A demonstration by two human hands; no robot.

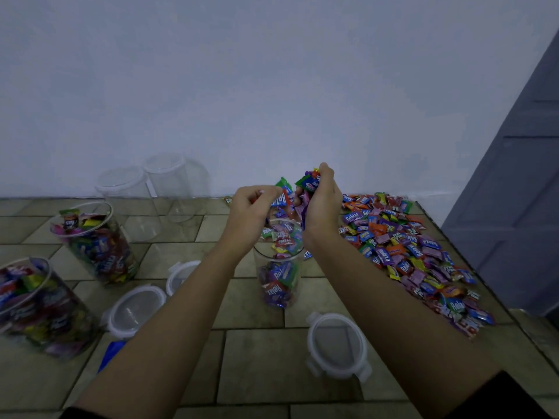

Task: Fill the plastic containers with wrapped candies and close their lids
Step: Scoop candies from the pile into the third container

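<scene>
Far left, we see full jar (36, 303), second full jar (96, 243) beyond it, both lidless. Empty jars (130, 204) by wall. Two lids (136, 309) flat on table (257, 358). Our left hand (251, 207) over middle jar (279, 267), fingers curled; we cannot tell whether it grips anything. Middle jar upright, lidless, mostly full. Our right hand (320, 201) clutches handful of candies (308, 184) above it. Third lid (337, 343) in front. Candy pile (408, 246) right.

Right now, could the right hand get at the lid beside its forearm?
Probably, once emptied: the right hand grips candies above the jar, while the lid lies uncovered close by, nothing between.
</scene>
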